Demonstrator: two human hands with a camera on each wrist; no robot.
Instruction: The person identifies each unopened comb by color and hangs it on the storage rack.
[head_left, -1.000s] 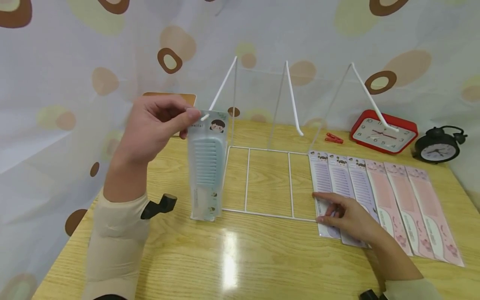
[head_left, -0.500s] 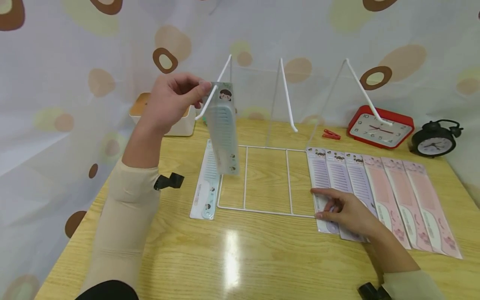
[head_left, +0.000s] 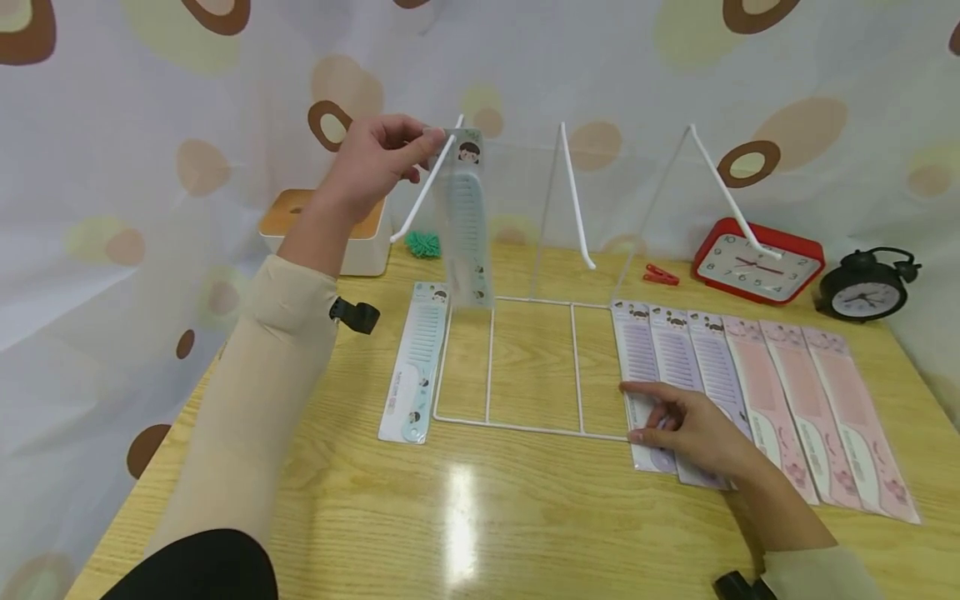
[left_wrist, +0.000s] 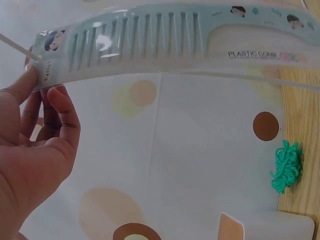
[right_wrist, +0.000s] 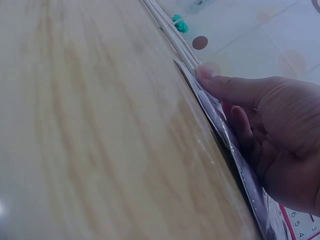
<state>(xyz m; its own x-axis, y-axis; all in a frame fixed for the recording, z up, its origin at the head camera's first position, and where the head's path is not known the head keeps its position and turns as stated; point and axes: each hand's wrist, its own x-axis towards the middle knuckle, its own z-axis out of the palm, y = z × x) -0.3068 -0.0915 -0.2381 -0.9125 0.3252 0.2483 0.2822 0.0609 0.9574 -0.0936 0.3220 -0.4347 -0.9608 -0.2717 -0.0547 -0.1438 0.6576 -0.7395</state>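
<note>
Head: L hand [head_left: 375, 162] pinches comb pack [head_left: 467, 225].

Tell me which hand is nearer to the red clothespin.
Right. The right hand rests on the purple packaged combs, in front of the red clothespin. The left hand is raised far to the clothespin's left, pinching a blue packaged comb.

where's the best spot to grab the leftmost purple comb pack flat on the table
Probably its near end. The leftmost purple comb pack lies flat with its right edge against the next pack and its left edge beside the white wire rack, so the long sides give little room. Come from the front edge of the table, where the right hand rests on it, and lift the short end.
</note>
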